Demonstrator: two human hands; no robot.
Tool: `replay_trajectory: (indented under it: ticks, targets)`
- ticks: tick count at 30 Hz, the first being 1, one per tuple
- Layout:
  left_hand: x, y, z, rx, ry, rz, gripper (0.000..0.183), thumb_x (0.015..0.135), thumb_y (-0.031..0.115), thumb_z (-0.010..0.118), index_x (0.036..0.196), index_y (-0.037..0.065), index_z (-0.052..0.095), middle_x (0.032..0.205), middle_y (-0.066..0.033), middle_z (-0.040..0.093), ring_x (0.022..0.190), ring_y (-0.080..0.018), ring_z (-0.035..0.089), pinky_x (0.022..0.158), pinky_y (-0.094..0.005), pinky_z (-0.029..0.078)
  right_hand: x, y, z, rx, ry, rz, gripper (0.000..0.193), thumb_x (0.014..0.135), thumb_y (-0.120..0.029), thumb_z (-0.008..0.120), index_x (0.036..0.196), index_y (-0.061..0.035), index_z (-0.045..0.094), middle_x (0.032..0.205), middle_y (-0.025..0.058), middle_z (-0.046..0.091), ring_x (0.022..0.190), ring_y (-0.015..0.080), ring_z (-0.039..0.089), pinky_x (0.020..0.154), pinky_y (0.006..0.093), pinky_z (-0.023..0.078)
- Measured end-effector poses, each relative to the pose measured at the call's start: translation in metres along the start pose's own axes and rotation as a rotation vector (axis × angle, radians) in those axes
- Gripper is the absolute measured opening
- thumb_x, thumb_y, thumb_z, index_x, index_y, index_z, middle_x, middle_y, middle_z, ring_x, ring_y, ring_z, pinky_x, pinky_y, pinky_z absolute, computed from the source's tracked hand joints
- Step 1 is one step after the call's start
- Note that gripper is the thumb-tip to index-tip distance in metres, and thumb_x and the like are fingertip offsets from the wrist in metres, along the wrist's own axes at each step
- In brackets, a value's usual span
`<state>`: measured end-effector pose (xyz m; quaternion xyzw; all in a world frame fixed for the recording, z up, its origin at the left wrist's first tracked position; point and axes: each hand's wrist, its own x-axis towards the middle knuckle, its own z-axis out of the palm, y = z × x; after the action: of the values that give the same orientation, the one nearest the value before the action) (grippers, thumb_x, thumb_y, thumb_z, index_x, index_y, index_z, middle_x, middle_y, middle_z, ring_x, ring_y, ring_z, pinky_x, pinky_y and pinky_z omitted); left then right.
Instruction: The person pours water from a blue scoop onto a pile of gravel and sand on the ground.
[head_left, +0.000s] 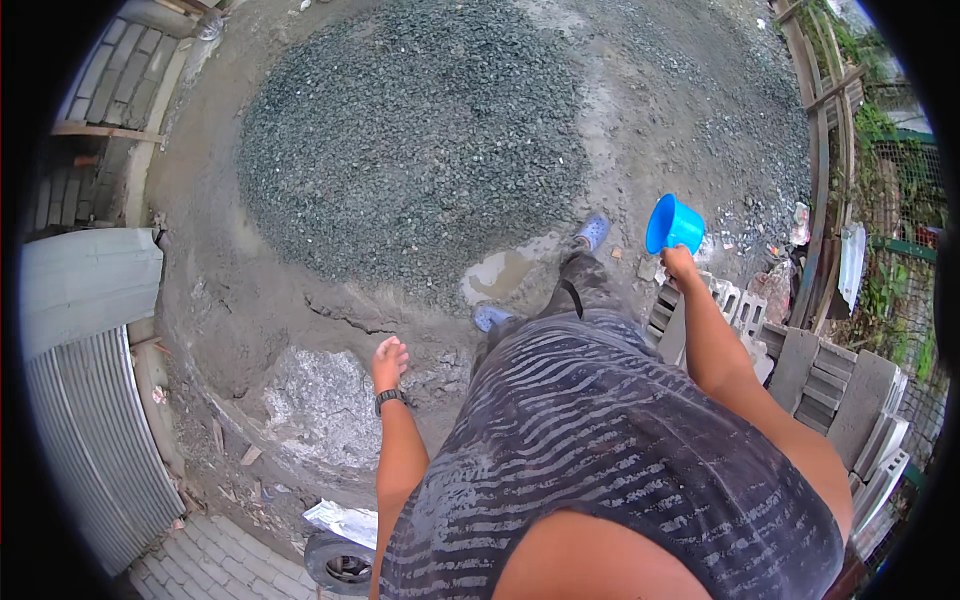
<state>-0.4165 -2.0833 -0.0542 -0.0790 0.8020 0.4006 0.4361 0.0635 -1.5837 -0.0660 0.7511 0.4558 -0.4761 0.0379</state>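
My right hand is closed around the handle of a bright blue plastic dipper, held out to the right above the ground. The dipper tilts sideways, its round mouth facing left. Its handle is mostly hidden in my fingers. My left hand, with a dark watch on its wrist, hangs in the air with fingers loosely bent and nothing in them. Below it lies wet grey ground beside a pale grey patch.
A broad gravel heap spreads ahead of my feet. Close to my shoes is a muddy puddle. Concrete hollow blocks are stacked on the right beside a wooden and mesh fence. Corrugated metal sheets and a tire are on the left.
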Motion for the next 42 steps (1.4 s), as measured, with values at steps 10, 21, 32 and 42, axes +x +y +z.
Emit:
replay_trajectory:
  ticks: [10, 21, 32, 42]
  targets:
    - [-0.025, 0.052, 0.156, 0.300, -0.163, -0.011, 0.043, 0.090, 0.035, 0.064, 0.122, 0.006, 0.061, 0.100, -0.0047, 0.069, 0.081, -0.0153, 0.064, 0.069, -0.0289, 0.048, 0.159, -0.038, -0.078, 0.147, -0.069, 0.047, 0.028, 0.080, -0.019, 0.057, 0.099, 0.0019, 0.058, 0.073, 0.0119, 0.060, 0.055, 0.0220, 0.055, 0.045, 0.0385, 0.037]
    - [0.066, 0.293, 0.381, 0.402, -0.319, 0.211, 0.040, 0.092, 0.031, 0.064, 0.123, 0.004, 0.062, 0.102, -0.0069, 0.070, 0.087, -0.0147, 0.066, 0.066, -0.0268, 0.050, 0.172, -0.062, -0.225, 0.526, -0.057, 0.151, 0.013, 0.088, -0.021, 0.056, 0.084, -0.0092, 0.052, 0.068, 0.0013, 0.052, 0.047, 0.0095, 0.042, 0.038, 0.0279, 0.028]
    - [0.126, 0.429, 0.608, 0.574, -0.599, 0.331, 0.043, 0.090, 0.032, 0.064, 0.123, 0.005, 0.061, 0.103, -0.0047, 0.068, 0.084, -0.0135, 0.063, 0.073, -0.0292, 0.050, 0.179, -0.149, -0.345, 0.913, 0.031, 0.029, 0.018, 0.091, -0.023, 0.058, 0.095, -0.0057, 0.057, 0.070, 0.0044, 0.060, 0.046, 0.0105, 0.051, 0.038, 0.0262, 0.037]
    - [0.220, 0.493, 0.725, 0.854, -0.604, 0.037, 0.037, 0.088, 0.033, 0.065, 0.111, 0.004, 0.068, 0.091, -0.0082, 0.071, 0.079, -0.0169, 0.065, 0.076, -0.0324, 0.051, 0.305, -0.244, -0.457, 0.625, 0.187, 0.053, 0.017, 0.090, -0.025, 0.056, 0.092, -0.0089, 0.057, 0.065, 0.0021, 0.059, 0.046, 0.0098, 0.051, 0.041, 0.0250, 0.038]
